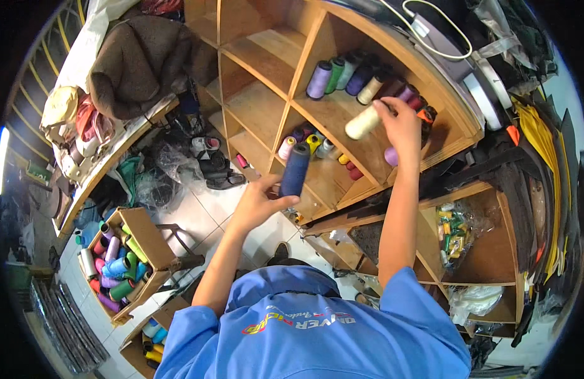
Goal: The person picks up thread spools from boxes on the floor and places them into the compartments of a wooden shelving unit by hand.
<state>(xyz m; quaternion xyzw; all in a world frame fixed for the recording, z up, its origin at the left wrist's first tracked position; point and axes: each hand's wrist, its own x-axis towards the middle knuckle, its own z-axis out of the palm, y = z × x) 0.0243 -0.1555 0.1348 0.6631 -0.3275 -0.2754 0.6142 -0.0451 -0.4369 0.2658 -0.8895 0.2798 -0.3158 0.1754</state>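
Observation:
My left hand [261,201] grips a navy blue thread spool [295,169], held upright in front of the wooden shelf [257,54]. Higher up and to the right, my right hand [399,123] has its fingers closed on the end of a cream thread spool [363,122], which is tilted inside an upper compartment. Behind that spool stands a row of thread spools, among them a lilac one [319,80], a green one [335,74] and another cream one [370,90]. A purple spool [391,156] sits just below my right wrist. Pink and yellow spools [313,143] fill part of the compartment below.
A cardboard box [146,237] full of colourful spools stands at the left, with another box [135,354] below it. Dark brown fabric [137,66] is heaped on a table at upper left. A white cable [443,55] crosses the shelf top. Yellow and black sheets [537,145] hang at the right.

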